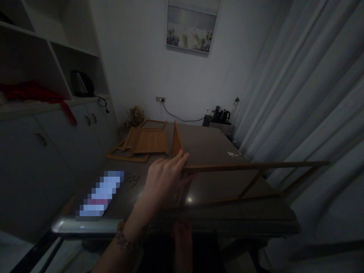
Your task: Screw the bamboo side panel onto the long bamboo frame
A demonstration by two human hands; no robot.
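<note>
The left hand (165, 176) holds the left end of a long brown wooden frame (222, 167) extending rightward above the glossy dark table (204, 144); the lower right hand (182, 231), by its near edge, I cannot tell.

The left hand (165, 175), with a bracelet (124, 239) on its wrist, holds with bent fingers (182, 159) one end of a long wooden frame (227, 167), which is raised at the near side of the dark surface (204, 142). The right hand (183, 230) is lower, in shadow, and I cannot tell its grip. Just beyond the left hand stands a narrow wooden board (176, 140). To the left lie a slatted panel (149, 141), small metal pieces (135, 180) and a bright, blurred rectangular object (102, 193). A picture (192, 28) hangs on the wall; at the right is a pale curtain (298, 94).
</note>
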